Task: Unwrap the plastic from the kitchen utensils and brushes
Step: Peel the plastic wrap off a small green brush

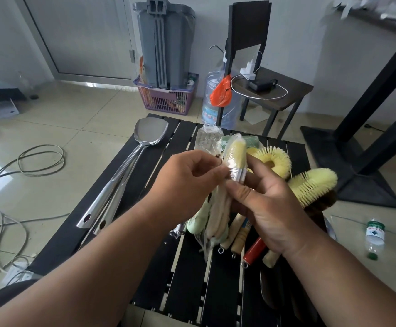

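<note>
Both my hands hold a small pack of pastry brushes [233,159] wrapped in clear plastic, above a black slatted table [182,274]. My left hand [187,182] pinches the plastic at the brushes' metal ferrules. My right hand [265,204] grips the pack from the right, thumb on the ferrules. The yellow bristles point away from me; the pale handles hang down toward me. Under my hands lies a pile of utensils with wooden, green and red handles [239,234]. Two round yellow brushes [274,161] [312,185] lie to the right.
Two steel spatulas [131,166] lie on the table's left side. A wrapped item in clear plastic [207,138] sits at the far edge. A water bottle [375,237] lies on the floor right; cables [27,161] left. A chair [263,90] and grey bin [164,43] stand beyond.
</note>
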